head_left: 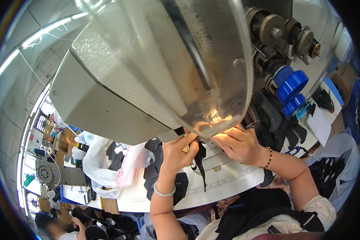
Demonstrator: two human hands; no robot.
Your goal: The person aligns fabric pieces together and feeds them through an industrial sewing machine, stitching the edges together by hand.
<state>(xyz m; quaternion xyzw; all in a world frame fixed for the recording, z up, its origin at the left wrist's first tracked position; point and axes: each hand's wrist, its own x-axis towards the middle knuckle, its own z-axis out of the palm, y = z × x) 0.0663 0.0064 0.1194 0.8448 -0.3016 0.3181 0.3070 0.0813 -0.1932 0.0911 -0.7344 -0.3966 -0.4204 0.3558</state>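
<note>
A large pale sewing machine head fills the upper middle, with a clear plastic guard in front of its lit needle area. Just below the guard, my left hand is closed, thumb and fingers pinching at a thin black strip of material. The strip dangles between my hands, its loose end pointing down. From the other side my right hand has its fingers pressed together at the strip's upper end, under the light. The guard's lower edge partly hides the right fingertips and the needle.
Flat black cut pieces lie on the white table near my left arm, beside a white plastic bag. More black pieces pile up at the right, below blue knobs. Scissors lie nearby. Another person sits far left.
</note>
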